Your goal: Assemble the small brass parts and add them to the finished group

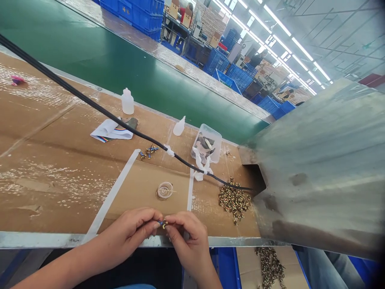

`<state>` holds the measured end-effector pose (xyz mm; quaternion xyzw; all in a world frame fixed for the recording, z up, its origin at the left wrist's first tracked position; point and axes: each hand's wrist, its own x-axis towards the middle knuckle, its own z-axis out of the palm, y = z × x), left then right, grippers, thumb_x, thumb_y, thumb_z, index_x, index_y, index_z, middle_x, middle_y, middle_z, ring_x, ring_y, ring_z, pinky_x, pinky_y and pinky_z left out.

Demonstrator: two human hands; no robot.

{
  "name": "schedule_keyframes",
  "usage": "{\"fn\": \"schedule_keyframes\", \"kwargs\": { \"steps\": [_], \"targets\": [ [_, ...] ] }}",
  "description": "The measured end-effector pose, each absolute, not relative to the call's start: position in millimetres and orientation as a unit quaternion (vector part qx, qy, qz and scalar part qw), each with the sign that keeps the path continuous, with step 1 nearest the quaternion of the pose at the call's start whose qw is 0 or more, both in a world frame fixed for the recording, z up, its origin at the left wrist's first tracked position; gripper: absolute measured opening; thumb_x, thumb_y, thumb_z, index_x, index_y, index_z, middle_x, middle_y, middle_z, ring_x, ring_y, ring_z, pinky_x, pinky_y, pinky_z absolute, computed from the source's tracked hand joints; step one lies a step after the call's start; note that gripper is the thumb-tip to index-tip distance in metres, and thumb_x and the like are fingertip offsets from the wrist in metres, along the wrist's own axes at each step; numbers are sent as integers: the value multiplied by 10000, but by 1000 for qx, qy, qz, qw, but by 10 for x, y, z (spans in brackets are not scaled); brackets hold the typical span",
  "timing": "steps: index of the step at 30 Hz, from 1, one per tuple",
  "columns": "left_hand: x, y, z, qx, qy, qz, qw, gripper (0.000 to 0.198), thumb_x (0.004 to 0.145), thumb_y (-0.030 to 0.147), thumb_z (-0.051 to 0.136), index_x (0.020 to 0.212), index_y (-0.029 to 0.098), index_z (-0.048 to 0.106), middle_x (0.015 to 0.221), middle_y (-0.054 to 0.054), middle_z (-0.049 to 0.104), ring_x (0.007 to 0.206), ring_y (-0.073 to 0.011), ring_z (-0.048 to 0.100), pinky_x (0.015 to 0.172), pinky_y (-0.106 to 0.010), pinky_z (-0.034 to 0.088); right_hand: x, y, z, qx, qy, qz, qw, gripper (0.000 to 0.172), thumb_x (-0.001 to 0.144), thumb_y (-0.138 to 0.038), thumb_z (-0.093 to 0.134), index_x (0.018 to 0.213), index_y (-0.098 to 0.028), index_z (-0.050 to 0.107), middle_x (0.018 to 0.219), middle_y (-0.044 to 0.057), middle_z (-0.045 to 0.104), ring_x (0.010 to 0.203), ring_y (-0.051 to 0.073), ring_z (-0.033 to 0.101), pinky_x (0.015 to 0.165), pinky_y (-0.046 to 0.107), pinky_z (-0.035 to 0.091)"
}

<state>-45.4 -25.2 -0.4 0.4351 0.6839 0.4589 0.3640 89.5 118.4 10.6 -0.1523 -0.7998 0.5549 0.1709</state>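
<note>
Counter: cardboard-topped counter [57, 168] beside a metal chute [313, 168]
Left hand [129, 228]: fingers [150, 225] pinching a small blue-and-brass part [163, 224]
Right hand [188, 245]: pressed against that part from the other side
Done and left: a few wired pieces [151, 151] lie apart — a large heap of striped terminals [234, 202] sits untouched

A head-worn camera looks forward and down, close above the left hand [129, 228], right hand [188, 245] and tabletop [54, 160].

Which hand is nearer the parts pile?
Right. The right hand is just left of the parts pile, nearer the bench's front edge; the left hand is farther left, past the right hand.
</note>
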Motion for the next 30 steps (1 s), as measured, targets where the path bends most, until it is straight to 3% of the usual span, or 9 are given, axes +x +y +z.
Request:
{"fn": "schedule_keyframes", "kwargs": {
  "steps": [8, 16, 30],
  "targets": [
    [-429, -242, 32, 445, 696, 443, 348, 319, 964, 364, 366, 827, 202, 604, 774, -8, 643, 731, -152, 605, 671, -212, 472, 862, 1153, 149, -188, -813, 522, 177, 118, 883, -199, 613, 871, -203, 730, 798, 36, 696, 730, 152, 627, 645, 229, 477],
    [-425, -233, 31, 451, 698, 440, 339, 328, 967, 362, 382, 813, 196, 620, 745, -6, 657, 683, -147, 595, 627, -207, 465, 810, 1094, 134, -284, -735, 605, 117, 200, 823, -313, 659, 772, -127, 712, 698, 54, 668, 607, 129, 565, 530, 208, 431],
    [-389, -237, 46, 457, 710, 417, 337, 386, 979, 394, 326, 787, 189, 592, 706, -4, 608, 654, -141, 559, 607, -215, 415, 829, 1106, 134, -281, -729, 615, 106, 243, 824, -364, 665, 763, -139, 731, 712, 62, 686, 624, 143, 583, 527, 211, 454]
  ]
}}
